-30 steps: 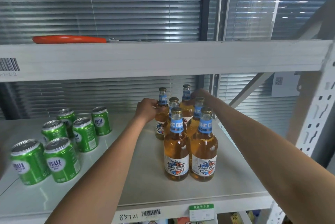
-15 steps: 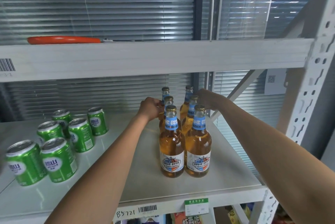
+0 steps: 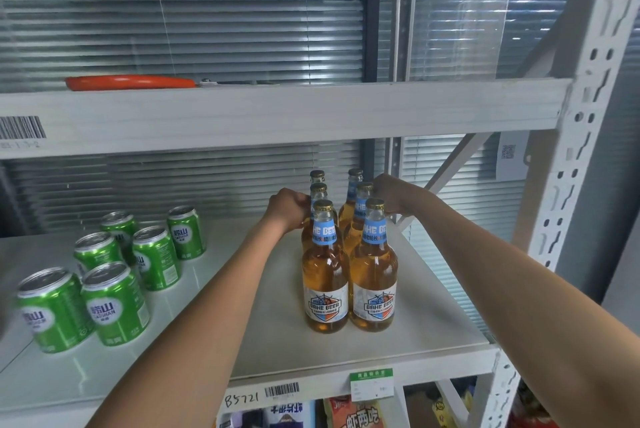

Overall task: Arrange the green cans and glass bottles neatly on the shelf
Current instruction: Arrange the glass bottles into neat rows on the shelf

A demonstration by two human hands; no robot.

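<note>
Left hand gripped a middle-row bottle; right hand gripped its neighbour. Probably squaring the double file; cans sat loosely clustered, untouched

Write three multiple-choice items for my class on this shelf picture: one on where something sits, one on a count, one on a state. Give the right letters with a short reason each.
1. Where do the green cans stand relative to the glass bottles?
A. To their left on the same shelf
B. On the shelf above them
C. Behind them against the blinds

2. How many glass bottles are on the shelf?
A. Four
B. Six
C. Eight

3. What are the two hands doing?
A. Resting flat on the shelf
B. Lifting a can each
C. Closed around bottles in the middle pair

Answers:
1. A, the cans sit at the left end of the same board.
2. B, two columns of three caps show.
3. C, the left hand and right hand each grip a bottle behind the front pair.
</note>
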